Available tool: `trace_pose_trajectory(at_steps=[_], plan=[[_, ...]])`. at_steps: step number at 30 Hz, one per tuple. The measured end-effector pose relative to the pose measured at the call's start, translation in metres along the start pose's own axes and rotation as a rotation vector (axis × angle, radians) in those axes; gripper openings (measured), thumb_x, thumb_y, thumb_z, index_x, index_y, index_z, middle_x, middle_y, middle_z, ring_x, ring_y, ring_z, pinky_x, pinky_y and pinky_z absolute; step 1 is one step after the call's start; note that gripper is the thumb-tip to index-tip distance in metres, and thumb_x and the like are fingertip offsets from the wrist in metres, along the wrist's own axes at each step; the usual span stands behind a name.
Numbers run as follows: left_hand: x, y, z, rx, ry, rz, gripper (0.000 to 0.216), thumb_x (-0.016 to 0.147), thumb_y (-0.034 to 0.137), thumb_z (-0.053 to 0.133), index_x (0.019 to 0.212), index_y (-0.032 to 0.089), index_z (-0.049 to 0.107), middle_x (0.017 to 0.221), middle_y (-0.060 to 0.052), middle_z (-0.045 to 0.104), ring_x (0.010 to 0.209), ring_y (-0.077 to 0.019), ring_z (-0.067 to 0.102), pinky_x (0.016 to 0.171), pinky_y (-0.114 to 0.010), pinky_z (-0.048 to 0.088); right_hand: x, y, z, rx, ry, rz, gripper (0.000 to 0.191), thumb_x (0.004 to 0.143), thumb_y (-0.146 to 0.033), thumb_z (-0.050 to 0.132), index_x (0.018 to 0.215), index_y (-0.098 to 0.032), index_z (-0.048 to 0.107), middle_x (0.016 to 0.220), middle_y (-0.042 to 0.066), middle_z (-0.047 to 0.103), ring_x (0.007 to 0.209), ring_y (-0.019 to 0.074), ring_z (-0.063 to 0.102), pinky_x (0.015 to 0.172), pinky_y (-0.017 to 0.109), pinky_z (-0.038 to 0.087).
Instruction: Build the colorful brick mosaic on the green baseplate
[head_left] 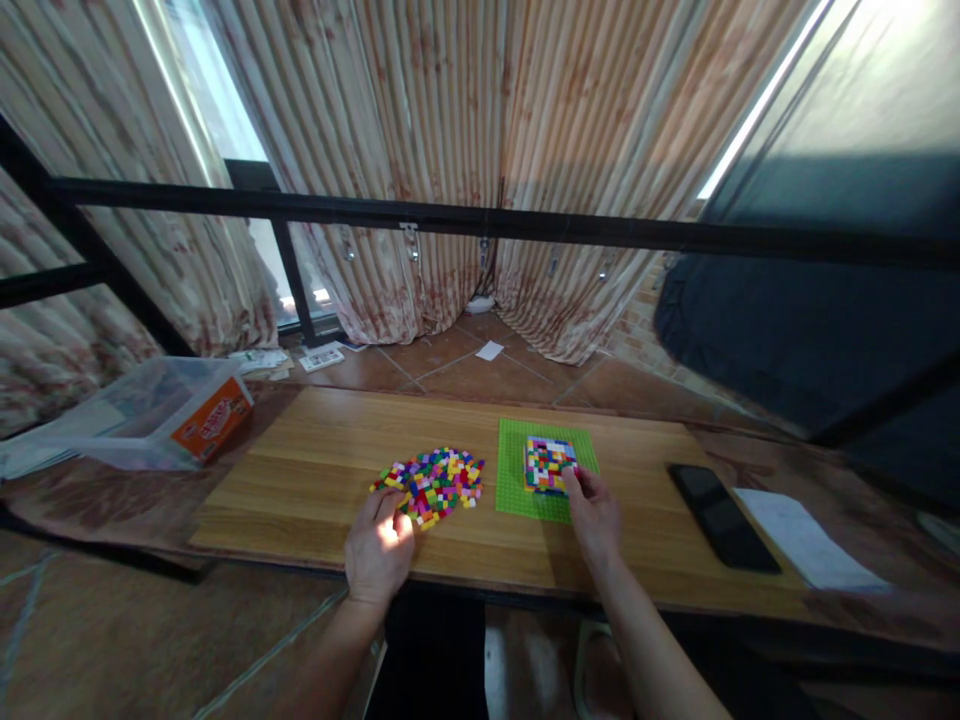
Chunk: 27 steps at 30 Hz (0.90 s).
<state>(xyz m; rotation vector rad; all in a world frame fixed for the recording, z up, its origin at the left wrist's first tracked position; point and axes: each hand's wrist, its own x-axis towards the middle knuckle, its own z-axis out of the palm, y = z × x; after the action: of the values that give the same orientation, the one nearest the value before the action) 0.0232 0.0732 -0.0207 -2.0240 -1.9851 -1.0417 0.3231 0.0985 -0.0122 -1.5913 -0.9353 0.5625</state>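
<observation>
A loose heap of small toy building bricks [442, 480] in many colours lies on the wooden table. My left hand [380, 548] rests at its near left edge, thumb and fingers a little apart, with bricks showing between them. To the right lies a green studded baseplate [511, 490]. On it stands a low rectangular block of multicoloured bricks [546, 462], a blue and white row along its far side. My right hand [595, 510] reaches over the plate from the near right. Its fingertips are pinched together at the right edge of the brick block; whatever they hold is too small to name.
A black phone [721, 515] and white paper [810, 540] lie right of the baseplate. At the left stands a clear plastic bin [150, 420] with an orange label. Beyond the wooden tabletop [315, 440] are a dark metal rail [450, 213] and patterned curtains [435, 110].
</observation>
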Motion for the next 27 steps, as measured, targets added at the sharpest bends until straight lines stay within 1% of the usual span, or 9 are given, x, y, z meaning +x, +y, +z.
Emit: trace_pose_trajectory(at_steps=[3,6,11,19,27], plan=[[0.000,0.000,0.000,-0.013,0.003,-0.001,0.028,0.079,0.012,0.047,0.097,0.020,0.067,0.105,-0.007,0.068,0.098,-0.0221,0.065,0.085,-0.031,0.052,-0.011,-0.006,-0.004,-0.075,-0.028,-0.024,0.054,0.077,-0.062,0.054,0.094,-0.014,0.070,0.086,0.012,0.073,0.078,0.0259,0.065,0.068,0.034,0.047],[0.001,0.001,-0.001,-0.023,0.019,0.010,0.029,0.079,0.012,0.046,0.097,0.019,0.067,0.104,-0.007,0.068,0.098,-0.0217,0.065,0.086,-0.031,0.052,-0.021,-0.007,-0.008,-0.134,-0.029,-0.030,0.056,0.078,-0.062,0.051,0.099,-0.014,0.069,0.092,0.013,0.073,0.082,0.0268,0.065,0.071,0.035,0.047],[0.001,0.002,-0.002,-0.026,0.023,0.018,0.029,0.079,0.012,0.046,0.097,0.019,0.067,0.103,-0.007,0.068,0.098,-0.0217,0.064,0.086,-0.031,0.052,-0.034,-0.003,-0.016,-0.200,-0.026,-0.020,0.058,0.077,-0.061,0.053,0.106,-0.013,0.067,0.098,0.014,0.072,0.088,0.0277,0.065,0.077,0.037,0.047],[0.000,0.001,-0.001,-0.017,0.021,0.013,0.029,0.079,0.011,0.047,0.098,0.021,0.066,0.104,-0.006,0.068,0.098,-0.0205,0.064,0.086,-0.029,0.051,-0.061,0.003,-0.028,-0.274,-0.068,0.023,0.061,0.076,-0.061,0.055,0.113,-0.014,0.065,0.106,0.013,0.070,0.094,0.0290,0.064,0.079,0.038,0.047],[-0.001,0.003,-0.001,-0.020,0.006,-0.021,0.030,0.078,0.009,0.048,0.098,0.020,0.067,0.105,-0.006,0.068,0.099,-0.0207,0.064,0.085,-0.029,0.051,-0.065,0.011,-0.030,-0.283,-0.062,-0.014,0.063,0.076,-0.063,0.055,0.118,-0.016,0.062,0.112,0.013,0.068,0.100,0.0293,0.062,0.084,0.038,0.046]])
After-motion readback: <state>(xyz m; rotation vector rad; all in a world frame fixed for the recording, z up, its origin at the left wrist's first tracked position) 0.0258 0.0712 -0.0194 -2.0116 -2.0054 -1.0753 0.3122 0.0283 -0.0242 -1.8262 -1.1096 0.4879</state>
